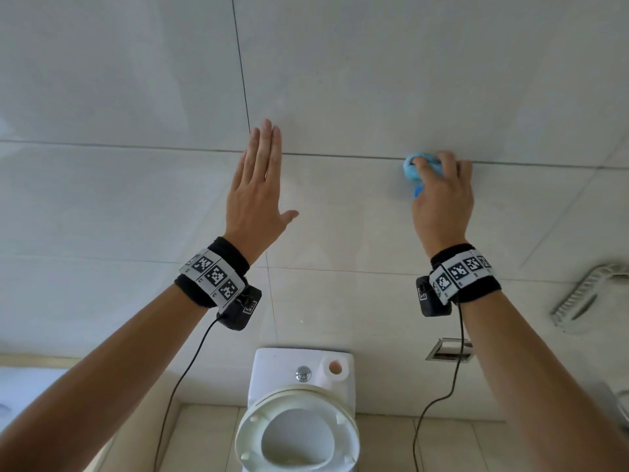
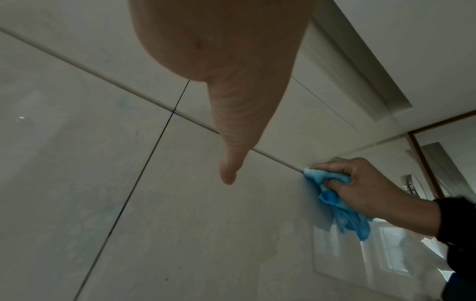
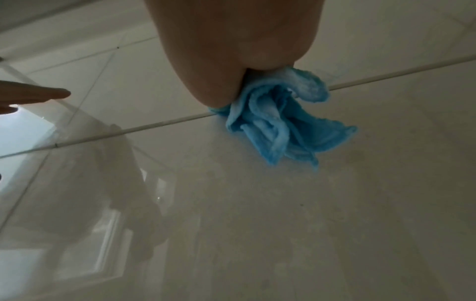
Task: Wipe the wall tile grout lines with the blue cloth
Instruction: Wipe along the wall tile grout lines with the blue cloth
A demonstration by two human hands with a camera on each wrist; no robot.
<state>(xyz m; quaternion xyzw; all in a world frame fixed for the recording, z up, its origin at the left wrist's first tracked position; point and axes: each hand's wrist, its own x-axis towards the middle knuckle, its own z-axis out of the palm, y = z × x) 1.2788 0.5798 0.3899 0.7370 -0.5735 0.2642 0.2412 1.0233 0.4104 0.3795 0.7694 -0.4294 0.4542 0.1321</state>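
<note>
Presently the blue cloth [image 1: 412, 169], a soft crumpled fleecy wad, sits on the horizontal grout line [image 1: 340, 155] right of centre, bunched in the grip of the right hand [image 1: 442, 199], fingers curled round it. The left hand [image 1: 256, 185] lies flat-fingered, seemingly against the glossy pale wall tile [image 1: 374, 80]. For best results, press a cloth fold into the recessed groove and follow it steadily.

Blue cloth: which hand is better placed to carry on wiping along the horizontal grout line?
Right. The right hand grips the blue cloth bunched against the horizontal grout line; the left hand is open, flat by the wall, holding nothing.
</note>
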